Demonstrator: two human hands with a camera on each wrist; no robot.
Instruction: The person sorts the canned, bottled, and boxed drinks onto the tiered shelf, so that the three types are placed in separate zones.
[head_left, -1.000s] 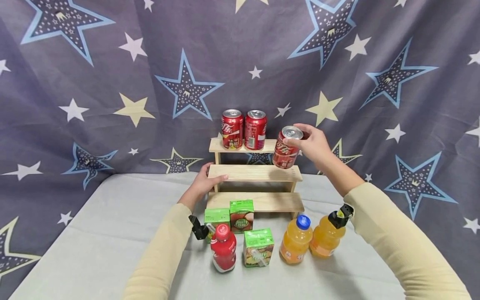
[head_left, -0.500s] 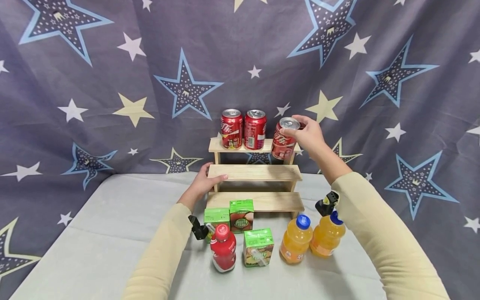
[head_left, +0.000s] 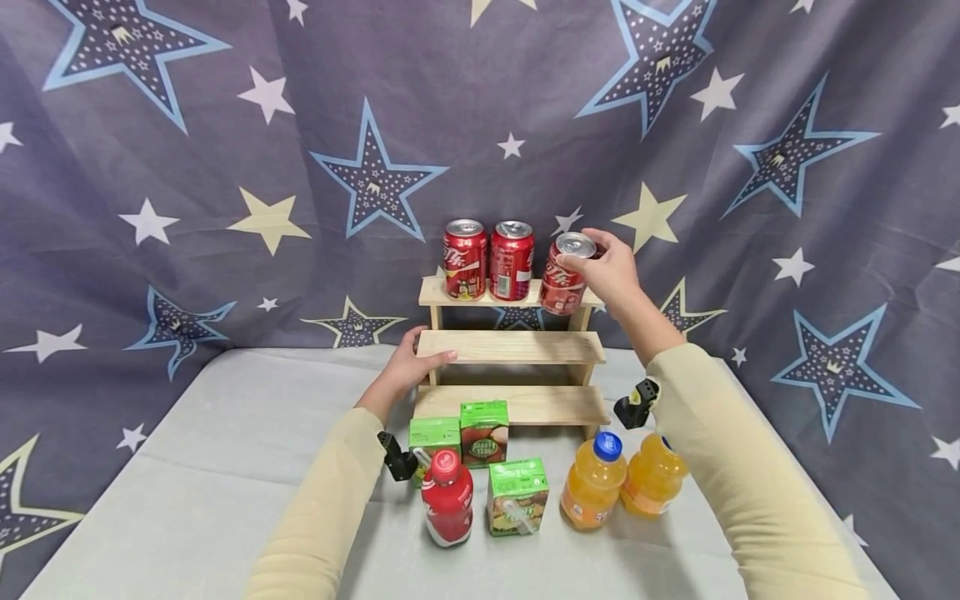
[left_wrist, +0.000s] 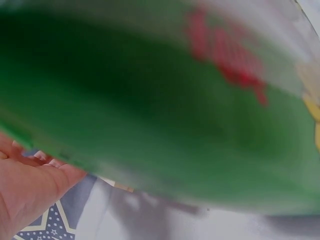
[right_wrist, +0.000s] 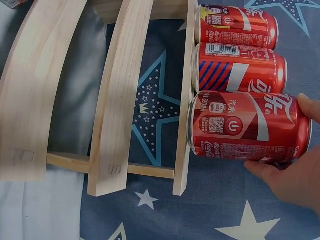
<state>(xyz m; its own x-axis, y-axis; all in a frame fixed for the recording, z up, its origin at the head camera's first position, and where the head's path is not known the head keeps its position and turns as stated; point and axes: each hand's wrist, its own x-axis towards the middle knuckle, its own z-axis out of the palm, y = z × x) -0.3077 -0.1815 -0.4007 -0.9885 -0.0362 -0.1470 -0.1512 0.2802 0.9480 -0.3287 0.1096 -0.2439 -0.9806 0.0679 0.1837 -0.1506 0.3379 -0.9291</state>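
Nearest, below both hands and between the sleeves, stand a red bottle (head_left: 448,504), a green box (head_left: 517,500) and two orange bottles (head_left: 592,492); the right sleeve (head_left: 738,467) overlaps one in the head view, so that forearm is best carried high.

Beyond them, the left hand (head_left: 408,362) grips the left end of the stand's (head_left: 517,346) middle tier, thumb along the front edge, arm reaching straight ahead. A steady hold there should stop the stand sliding.

Farther up, the right hand (head_left: 615,271) grips the can (head_left: 562,287) round its upper half, thumb in front, fingers behind, forearm angling in from the right. The can, slightly tilted, is at the right part of the top tier (head_left: 432,289); whether its base touches wood I cannot tell.

To set it well, I would clear the tier's front edge, straighten the can, and slide it back level with the two cans (head_left: 512,265) left of that hand. Nudging the neighbour is the likely slip; loosen the fingers only once the base sits flat.
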